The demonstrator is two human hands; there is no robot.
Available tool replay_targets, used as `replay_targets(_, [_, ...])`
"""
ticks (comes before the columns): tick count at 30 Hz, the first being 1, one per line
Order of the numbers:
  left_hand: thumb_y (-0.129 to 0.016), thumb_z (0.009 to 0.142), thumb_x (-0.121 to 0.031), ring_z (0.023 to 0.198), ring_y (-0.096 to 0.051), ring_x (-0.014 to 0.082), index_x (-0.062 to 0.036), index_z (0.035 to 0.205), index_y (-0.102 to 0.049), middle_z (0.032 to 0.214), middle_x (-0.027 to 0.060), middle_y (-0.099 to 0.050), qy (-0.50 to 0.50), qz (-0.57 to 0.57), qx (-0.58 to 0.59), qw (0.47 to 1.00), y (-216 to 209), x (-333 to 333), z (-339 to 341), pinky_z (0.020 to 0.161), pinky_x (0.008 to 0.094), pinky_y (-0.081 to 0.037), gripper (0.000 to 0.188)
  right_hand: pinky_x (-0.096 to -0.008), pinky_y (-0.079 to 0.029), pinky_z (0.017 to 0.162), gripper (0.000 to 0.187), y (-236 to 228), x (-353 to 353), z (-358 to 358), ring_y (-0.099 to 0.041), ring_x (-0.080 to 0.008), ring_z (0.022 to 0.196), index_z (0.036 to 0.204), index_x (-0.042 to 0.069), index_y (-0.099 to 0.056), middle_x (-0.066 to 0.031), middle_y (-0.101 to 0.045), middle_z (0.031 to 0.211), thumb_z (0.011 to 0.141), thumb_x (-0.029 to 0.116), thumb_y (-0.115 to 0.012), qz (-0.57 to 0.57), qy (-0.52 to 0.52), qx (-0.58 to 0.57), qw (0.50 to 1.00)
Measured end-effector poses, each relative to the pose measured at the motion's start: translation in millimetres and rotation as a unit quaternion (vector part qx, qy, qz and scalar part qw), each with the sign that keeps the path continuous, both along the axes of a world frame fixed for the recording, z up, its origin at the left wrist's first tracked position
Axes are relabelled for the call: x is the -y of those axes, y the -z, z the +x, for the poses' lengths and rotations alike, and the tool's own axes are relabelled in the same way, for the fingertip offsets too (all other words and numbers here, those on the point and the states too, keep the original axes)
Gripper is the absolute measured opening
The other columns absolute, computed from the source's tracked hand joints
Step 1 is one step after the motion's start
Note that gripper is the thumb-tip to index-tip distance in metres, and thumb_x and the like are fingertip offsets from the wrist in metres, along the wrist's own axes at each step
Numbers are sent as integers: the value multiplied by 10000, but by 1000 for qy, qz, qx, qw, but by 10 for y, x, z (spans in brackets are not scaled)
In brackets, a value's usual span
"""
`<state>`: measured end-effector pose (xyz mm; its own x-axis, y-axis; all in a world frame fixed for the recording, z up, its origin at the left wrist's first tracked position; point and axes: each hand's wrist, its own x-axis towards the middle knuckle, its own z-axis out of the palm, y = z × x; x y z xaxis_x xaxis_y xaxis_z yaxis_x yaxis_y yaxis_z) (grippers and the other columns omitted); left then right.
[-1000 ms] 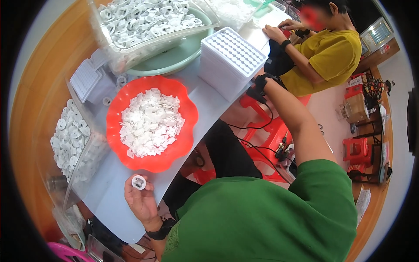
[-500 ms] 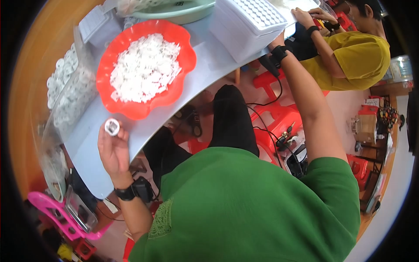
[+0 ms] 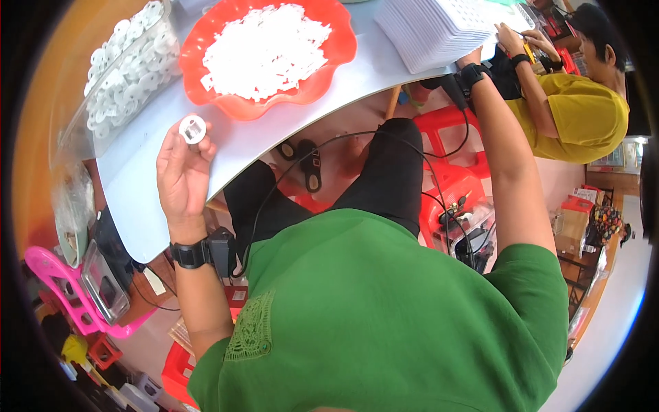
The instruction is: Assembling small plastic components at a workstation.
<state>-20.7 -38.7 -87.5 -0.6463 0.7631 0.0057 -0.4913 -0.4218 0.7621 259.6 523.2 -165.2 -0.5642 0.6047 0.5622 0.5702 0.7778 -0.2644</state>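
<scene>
My left hand (image 3: 184,168) is raised over the near left edge of the table, fingers closed round a small white round plastic piece (image 3: 193,129) with a dark rectangular slot in its face. Just beyond it stands a red wavy-rimmed bowl (image 3: 199,51) heaped with small flat white plastic pieces (image 3: 264,51). My right hand (image 3: 469,58) reaches far right, beside a stack of white trays (image 3: 429,38). The stack hides its fingers, so I cannot see what they do.
A clear bag (image 3: 130,86) of white round pieces with holes lies at the table's left. On the right a co-worker in a yellow shirt (image 3: 576,113) handles something. Black cables (image 3: 377,132) hang across my lap, near red stools (image 3: 446,130). A pink chair (image 3: 58,271) stands lower left.
The view has shifted, so the bowl and the tray stack sit higher in it. My left hand still holds the white round piece, now turned a little. My right arm stays stretched toward the trays.
</scene>
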Motion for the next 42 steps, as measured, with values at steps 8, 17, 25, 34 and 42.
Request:
replay_targets(8, [-523,947,-179,812,-548,148,53,1194,-493,1056,170,-585,13,2,-12,1000,-6,-6,-7,766,279,-457,340,-455,-421,827,361,-53,48,7,-613,-333,969,1044,82,-662,-144,-667,1015,801,337,-586,32,0,5,999])
replay_targets(17, [-531,942,-170,807,-550,152,60,1191,-492,1053,175,-586,7,2,-11,1000,-8,-4,0,764,282,-460,342,-449,-436,805,329,-127,175,-44,-617,-329,952,1005,63,-665,-139,-673,981,799,310,-597,102,19,55,993])
replay_targets(25, [-529,942,-163,804,-552,155,62,1182,-499,1050,183,-589,6,4,-7,1000,-13,-19,4,759,279,-466,330,-447,-454,792,318,-145,163,-40,-614,-337,944,995,60,-664,-151,-666,991,800,302,-599,66,-2,26,997])
replay_targets(34, [-535,941,-170,803,-567,149,52,1168,-513,1045,177,-599,14,10,-17,1000,-22,-30,-3,763,277,-474,318,-471,-394,874,416,-18,-16,83,-509,-368,1093,1116,50,-600,-173,-582,1151,816,337,-576,30,44,19,998])
replay_targets(42, [-523,945,-140,803,-576,149,49,1139,-536,1035,179,-609,14,28,-21,999,16,2,-6,764,284,-485,272,-465,-429,849,342,-634,784,-190,-523,-352,1004,1031,59,-643,-148,-578,1064,790,301,-617,86,250,-31,964])
